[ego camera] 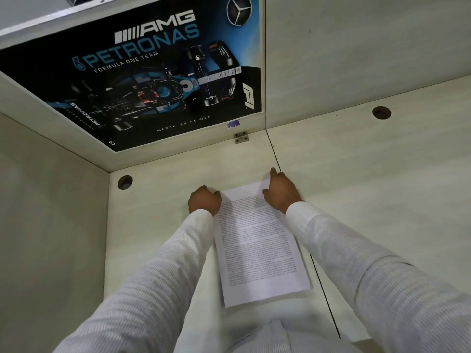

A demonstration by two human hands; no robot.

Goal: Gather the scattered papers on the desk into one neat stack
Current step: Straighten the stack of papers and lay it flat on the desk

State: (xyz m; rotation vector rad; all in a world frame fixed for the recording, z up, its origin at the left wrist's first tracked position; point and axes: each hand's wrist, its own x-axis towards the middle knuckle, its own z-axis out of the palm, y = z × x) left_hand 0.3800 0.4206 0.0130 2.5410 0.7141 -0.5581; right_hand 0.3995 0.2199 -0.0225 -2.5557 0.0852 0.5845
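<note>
So the papers (260,245) are sitting as one stack in the middle of the frame, flat on the pale counter (142,212). The top sheet is full of printed text, and the stack is turned a bit so its near end drifts toward the right.

The left grip (204,200) is at the stack's top left corner, knuckles up and fingers curled under, right against the paper edge. Honestly can't tell if it's pinching the sheets or just butted up to them. The right grip (281,192) lies over the top right corner. Its index finger is stretched out past the top edge and the thumb is flat on the sheet, so it's more pressing than clutching. Both arms are in white sleeves (382,271).

There's a racing-team poster (153,72) in the upper left of the frame, with a small metal hinge (241,137) below its right corner. Two round holes are cut in the counter, one (125,182) at left center and one (381,112) at upper right. A dark seam (323,284) runs along the stack's right side.
</note>
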